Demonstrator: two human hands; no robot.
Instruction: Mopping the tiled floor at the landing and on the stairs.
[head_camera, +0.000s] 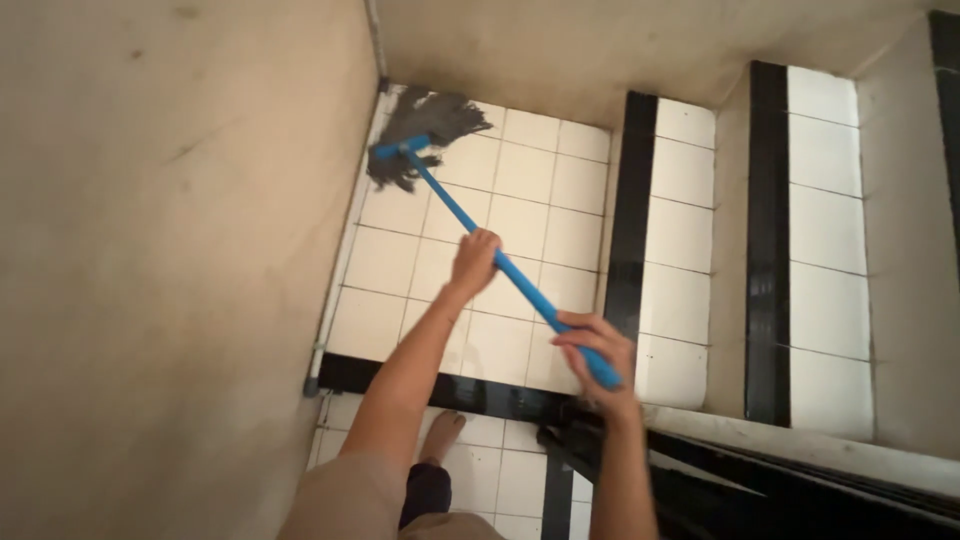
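A mop with a blue handle (455, 210) and a grey string head (425, 125) rests on the white tiled landing (520, 190), its head in the far left corner by the wall. My left hand (473, 262) grips the handle at its middle. My right hand (598, 352) is closed round the handle's near end. My bare foot (440, 432) stands on the step below the landing.
A beige wall (170, 250) runs along the left. White tiled stair steps (680, 250) with black edges (630, 210) descend at the right. A dark railing (700, 480) crosses the lower right. A thin pipe runs down the wall corner.
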